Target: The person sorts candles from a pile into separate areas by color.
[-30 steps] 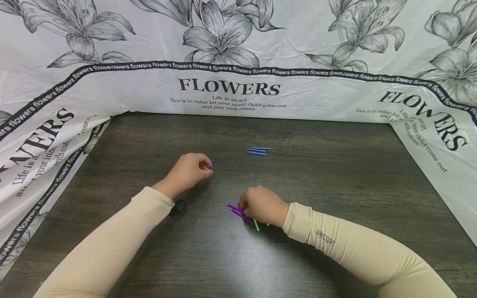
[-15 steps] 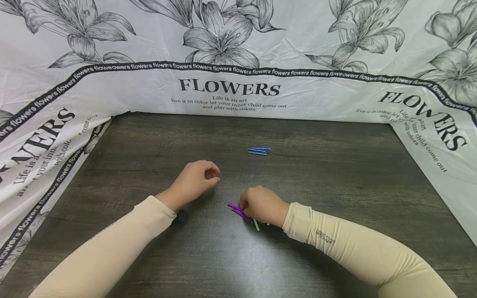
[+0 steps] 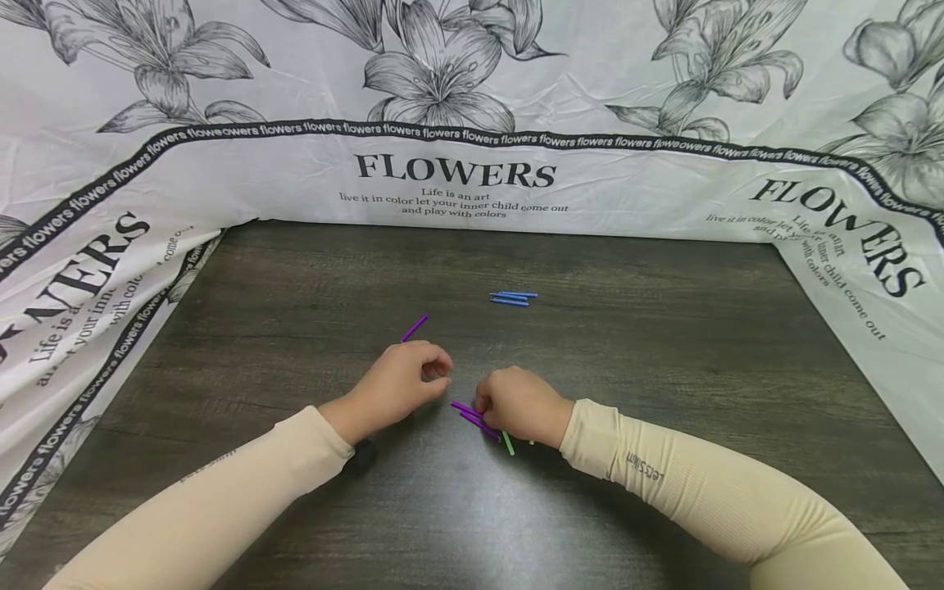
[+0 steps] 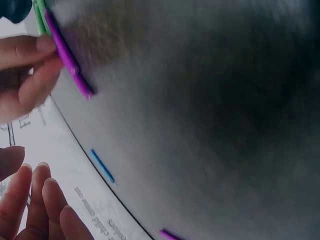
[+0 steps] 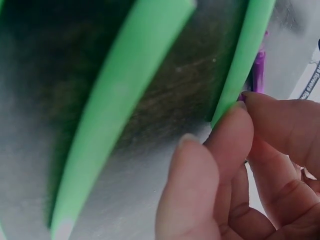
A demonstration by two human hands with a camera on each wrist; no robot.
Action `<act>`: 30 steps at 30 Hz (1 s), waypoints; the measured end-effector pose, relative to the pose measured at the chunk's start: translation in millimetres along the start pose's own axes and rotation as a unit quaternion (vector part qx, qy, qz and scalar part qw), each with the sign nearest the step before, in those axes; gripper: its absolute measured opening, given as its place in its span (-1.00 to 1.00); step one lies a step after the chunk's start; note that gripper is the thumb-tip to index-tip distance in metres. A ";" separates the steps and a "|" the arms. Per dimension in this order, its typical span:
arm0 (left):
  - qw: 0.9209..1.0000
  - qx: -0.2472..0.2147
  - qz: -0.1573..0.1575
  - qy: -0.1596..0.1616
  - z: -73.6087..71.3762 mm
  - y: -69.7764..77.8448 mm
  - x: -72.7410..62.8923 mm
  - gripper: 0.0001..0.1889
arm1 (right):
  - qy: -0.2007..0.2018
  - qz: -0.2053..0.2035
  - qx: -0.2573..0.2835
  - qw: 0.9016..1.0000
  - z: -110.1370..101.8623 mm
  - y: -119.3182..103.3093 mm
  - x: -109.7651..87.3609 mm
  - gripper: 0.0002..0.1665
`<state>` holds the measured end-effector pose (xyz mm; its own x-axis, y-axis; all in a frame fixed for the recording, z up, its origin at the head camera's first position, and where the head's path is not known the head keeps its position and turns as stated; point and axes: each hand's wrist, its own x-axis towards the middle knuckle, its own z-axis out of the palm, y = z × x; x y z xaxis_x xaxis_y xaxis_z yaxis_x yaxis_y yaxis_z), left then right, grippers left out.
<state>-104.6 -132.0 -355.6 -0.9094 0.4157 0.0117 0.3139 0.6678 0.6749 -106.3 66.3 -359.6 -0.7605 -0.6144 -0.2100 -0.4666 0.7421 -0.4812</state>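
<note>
Right hand (image 3: 522, 406): lowered over the desk (image 3: 634, 328); grip together, thumb and index fingertip clamped on one purple stick of a pair; which of the two cannot be told.

Pair of purple sticks (image 3: 479, 425): slender, lying close side by side and slanted, projecting from the right hand between its 8 and 9 o'clock.

Green stick (image 3: 508, 444): one end emerging at the right hand's 7 o'clock, beside the purple pair. The right wrist view shows a further green stick (image 5: 115, 115), large and close to the lens, well apart from the pinching fingertips.

Left hand (image 3: 401, 383): at the right hand's 9 o'clock, near it; grip apart, fingers loosely curved, thumb separated from the index finger.

Lone purple stick (image 3: 415, 328): on the desk, tilted, just beyond the left hand at its 12 to 1 o'clock; in the left wrist view it lies apart from the fingers.

Blue sticks (image 3: 510, 302): three, grouped close together and nearly level, at the right hand's 12 o'clock, well apart from both hands.

Sleeves (image 3: 221, 492): two, cream, lettered.

Cloth (image 3: 590, 188): white, printed with grey lilies and "FLOWERS", along the desk's 12 o'clock edge and at both sides.
</note>
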 end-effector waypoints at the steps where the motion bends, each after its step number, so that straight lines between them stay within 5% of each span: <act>1: 1.000 0.001 0.002 -0.003 1.5 0.7 -0.7 -0.86 | 0.000 0.000 0.000 1.000 -0.1 -0.2 0.0 -0.82; 23: 0.995 0.052 0.061 -0.053 22.4 3.8 -4.5 -0.92 | 0.009 -0.011 -0.008 1.000 -0.3 -0.8 -1.2 -0.81; 30: 0.993 0.075 0.059 -0.071 24.1 6.8 -4.3 -0.91 | 0.006 -0.008 -0.003 1.000 -0.4 -0.3 -0.8 -0.81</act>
<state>-92.0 -114.4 -368.8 -0.8197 0.5721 -0.0284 0.4623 0.6900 0.5569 -105.7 66.6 -358.9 -0.7584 -0.6231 -0.1913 -0.4819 0.7336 -0.4791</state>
